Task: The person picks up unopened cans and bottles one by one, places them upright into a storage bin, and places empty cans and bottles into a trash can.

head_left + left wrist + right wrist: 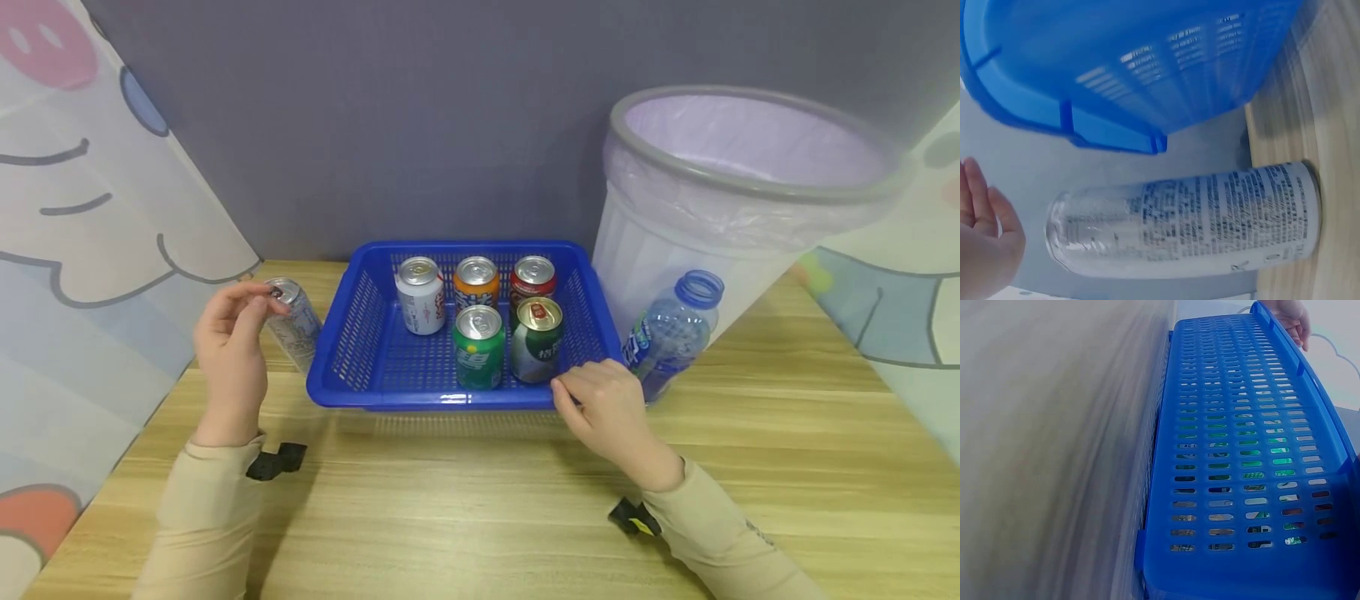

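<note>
My left hand [234, 350] is raised by the top of a tall, pale can [295, 321], which stands left of a blue plastic basket [405, 398]. In the left wrist view, a gap shows between the loosely bent fingers [982, 203] and the can's top end; nothing is held. At the basket's front right corner, my right hand [606, 408] grips the rim with curled fingers. Inside the basket stand a white can [422, 304], an orange can [477, 287], a red can [533, 279], a green can [478, 354] and a dark green can [536, 346] with a gold top.
Right of the basket stands a clear bluish plastic bottle [675, 329] without a cap. Behind it rises a big white bin [675, 212] with a purple liner. A grey panel [360, 125] closes off the back of the wooden table [450, 517].
</note>
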The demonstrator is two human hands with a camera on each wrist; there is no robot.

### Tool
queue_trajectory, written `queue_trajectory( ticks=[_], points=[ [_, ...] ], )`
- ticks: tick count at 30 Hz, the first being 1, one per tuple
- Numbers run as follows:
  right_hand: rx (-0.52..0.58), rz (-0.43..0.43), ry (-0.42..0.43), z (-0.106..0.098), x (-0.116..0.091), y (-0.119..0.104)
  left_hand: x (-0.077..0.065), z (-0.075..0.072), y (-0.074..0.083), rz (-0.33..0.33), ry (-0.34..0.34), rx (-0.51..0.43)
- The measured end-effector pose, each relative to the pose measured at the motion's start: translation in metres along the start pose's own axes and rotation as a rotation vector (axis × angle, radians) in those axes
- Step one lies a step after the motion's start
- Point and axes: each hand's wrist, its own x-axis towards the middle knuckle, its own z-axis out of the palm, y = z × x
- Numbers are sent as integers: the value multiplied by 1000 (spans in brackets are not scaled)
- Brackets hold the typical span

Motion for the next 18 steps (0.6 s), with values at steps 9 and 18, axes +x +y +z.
queue_trajectory(
  ticks=[9, 18],
  points=[
    [0, 6, -7, 0, 1, 0, 7, -10, -10, -20, 183, -27],
    [-2, 7, -10, -1, 0, 0, 13, -18, -21, -165, 211, 123]
  ],
)
